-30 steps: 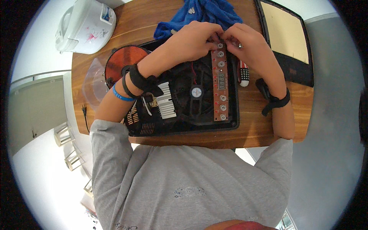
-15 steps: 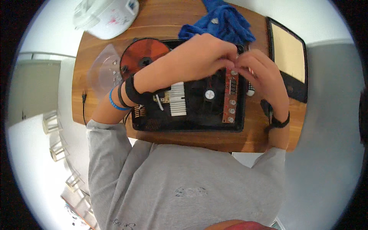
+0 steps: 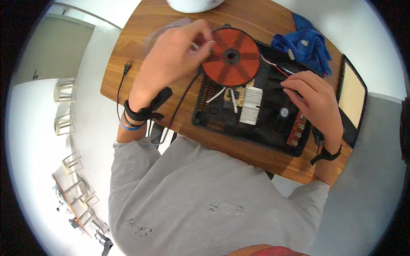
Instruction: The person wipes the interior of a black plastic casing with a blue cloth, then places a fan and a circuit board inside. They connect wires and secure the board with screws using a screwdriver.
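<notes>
An opened induction cooker base lies on the table with its copper coil, a white finned heat sink and a red control board exposed. Red and white wires run from beside the coil to my right hand, whose fingers are closed at their ends. At the coil's left edge is my left hand, blurred, with curled fingers. Something small and pale shows at its fingertips; its kind is unclear. Behind this hand, a clear plastic tray is mostly hidden.
A blue cloth lies behind the cooker, and a dark-framed panel stands at the table's right edge. A power plug with a black cord lies at the left. A white appliance sits at the far edge of the table.
My hands, together over the control board before, are now apart: the left has moved left to the coil, the right stays by the wires. The view has turned, shifting the cooker rightward.
</notes>
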### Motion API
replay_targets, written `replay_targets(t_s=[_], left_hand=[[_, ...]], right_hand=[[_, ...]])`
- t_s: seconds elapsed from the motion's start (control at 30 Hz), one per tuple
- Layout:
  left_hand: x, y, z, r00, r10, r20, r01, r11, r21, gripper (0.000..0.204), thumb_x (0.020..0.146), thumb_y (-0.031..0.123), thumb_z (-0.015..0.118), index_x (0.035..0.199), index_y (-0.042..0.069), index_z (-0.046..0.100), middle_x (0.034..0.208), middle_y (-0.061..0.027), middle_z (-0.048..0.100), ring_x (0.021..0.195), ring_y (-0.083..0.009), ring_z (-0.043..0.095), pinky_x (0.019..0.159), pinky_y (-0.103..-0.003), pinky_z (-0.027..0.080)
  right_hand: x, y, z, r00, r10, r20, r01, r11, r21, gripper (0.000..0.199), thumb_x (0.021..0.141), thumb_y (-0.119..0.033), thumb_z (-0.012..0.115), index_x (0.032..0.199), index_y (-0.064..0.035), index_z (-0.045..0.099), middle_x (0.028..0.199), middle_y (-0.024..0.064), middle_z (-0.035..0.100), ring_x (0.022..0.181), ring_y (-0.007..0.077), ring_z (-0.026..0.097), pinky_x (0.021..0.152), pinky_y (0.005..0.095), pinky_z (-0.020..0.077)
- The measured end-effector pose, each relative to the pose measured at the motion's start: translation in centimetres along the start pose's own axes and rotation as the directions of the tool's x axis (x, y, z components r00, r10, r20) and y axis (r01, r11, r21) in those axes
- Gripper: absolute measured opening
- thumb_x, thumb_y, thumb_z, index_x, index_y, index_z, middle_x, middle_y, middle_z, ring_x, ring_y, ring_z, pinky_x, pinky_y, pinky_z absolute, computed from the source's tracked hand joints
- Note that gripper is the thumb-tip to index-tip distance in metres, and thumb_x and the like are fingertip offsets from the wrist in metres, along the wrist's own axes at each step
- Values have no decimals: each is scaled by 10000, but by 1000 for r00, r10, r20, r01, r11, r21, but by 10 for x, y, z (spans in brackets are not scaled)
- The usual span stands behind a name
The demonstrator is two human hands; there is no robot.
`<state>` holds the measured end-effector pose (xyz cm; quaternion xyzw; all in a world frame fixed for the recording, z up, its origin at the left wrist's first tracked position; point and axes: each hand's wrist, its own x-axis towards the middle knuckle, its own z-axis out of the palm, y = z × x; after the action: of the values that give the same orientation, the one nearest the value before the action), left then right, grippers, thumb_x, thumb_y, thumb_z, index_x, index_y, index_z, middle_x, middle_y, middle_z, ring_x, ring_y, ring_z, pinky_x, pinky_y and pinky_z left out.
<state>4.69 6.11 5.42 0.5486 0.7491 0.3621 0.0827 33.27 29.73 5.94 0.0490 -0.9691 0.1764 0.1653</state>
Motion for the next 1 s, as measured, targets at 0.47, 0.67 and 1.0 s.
replay_targets(t_s=[0.47, 0.67, 1.0], left_hand=[[-34, -153, -9, 993, -106, 42, 90, 953, 289, 148, 976, 48, 747, 1123, 28, 744, 1059, -199, 803, 1030, -446, 769, 888, -503, 616], [-36, -145, -12, 992, -65, 105, 29, 949, 315, 253, 954, 13, 752, 1206, 39, 752, 1139, -197, 783, 1111, -436, 750, 939, -505, 598], [-29, -158, -6, 991, -85, 104, 46, 942, 334, 152, 935, 41, 782, 1086, 23, 775, 1075, -207, 767, 1077, -458, 738, 916, -539, 590]], right_hand=[[35, 5, 18, 988, 67, 138, -66, 998, -11, 163, 959, -83, 837, 1109, -69, 774, 1035, 102, 753, 972, 330, 746, 843, 437, 598], [25, 8, 19, 977, 158, 143, -157, 987, -23, 154, 968, -103, 837, 1108, -74, 780, 1025, 98, 750, 973, 336, 745, 848, 438, 597], [18, 4, 9, 962, 235, 141, -237, 972, -4, 146, 977, -72, 823, 1114, -50, 776, 1016, 114, 740, 972, 338, 751, 845, 438, 596]])
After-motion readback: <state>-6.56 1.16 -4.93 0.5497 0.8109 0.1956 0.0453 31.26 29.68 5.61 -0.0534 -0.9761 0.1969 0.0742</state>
